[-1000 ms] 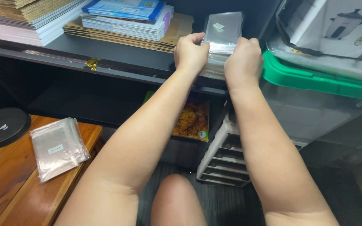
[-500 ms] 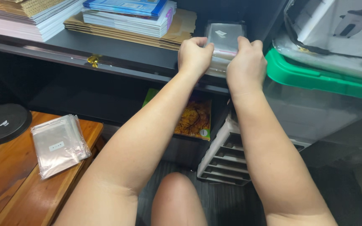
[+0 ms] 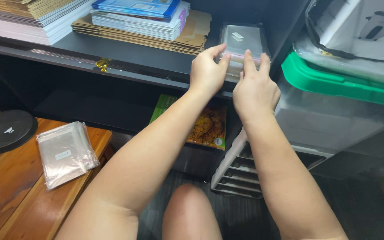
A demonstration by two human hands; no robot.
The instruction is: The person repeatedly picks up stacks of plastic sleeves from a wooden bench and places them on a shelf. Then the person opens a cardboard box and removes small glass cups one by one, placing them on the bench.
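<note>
Set down now on the dark shelf: stack of clear plastic sleeves, a moment ago gripped at both sides, with fingers loosened and spread since then.

Flat against the shelf's right end, long axis running away from the viewer toward the back, small white label near the far end. Left hand open, fingertips resting on the stack's left edge; right hand open too, fingers splayed over the near right edge, squeezing nothing. Placement judged all but done, only a nudge or straightening in hand. Just left, flattened cardboard under a pile of blue-covered books. To the right, a clear storage bin with green lid. Below, a grey drawer unit. Well apart on the wooden surface, a second sleeve pack beside a round black base.
</note>
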